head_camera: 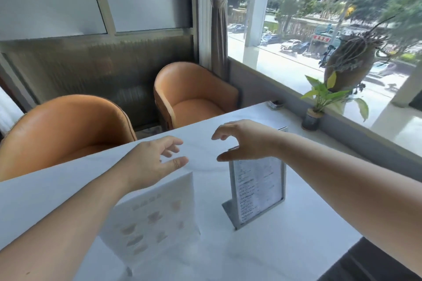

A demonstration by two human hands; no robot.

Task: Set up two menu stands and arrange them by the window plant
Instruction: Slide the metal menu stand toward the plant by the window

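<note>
- Our left hand (155, 162) hovers with fingers spread and holding nothing, just above the top edge of the pale menu stand (153, 219). Our right hand (244, 141) is likewise wide and empty, curled over the top of the grey-framed menu stand (258, 191).
- Both stands are upright on the white desk (285, 246), near each other and in front of us. The window plant (319, 102) sits well apart from them, at the far right edge by the glass.
- Each stand's long axis runs vertically. The grey one faces toward us and slightly right; the pale one also shows its printed face to us.
- Risk, as we judge it: both are tall on narrow bases, so a push at the top edge could tip them backward.
- Gripping from above with one hand each may let a stand swing or slip while we carry it.
- Near the plant, a stand's corner could catch the leaves or knock the small pot.
</note>
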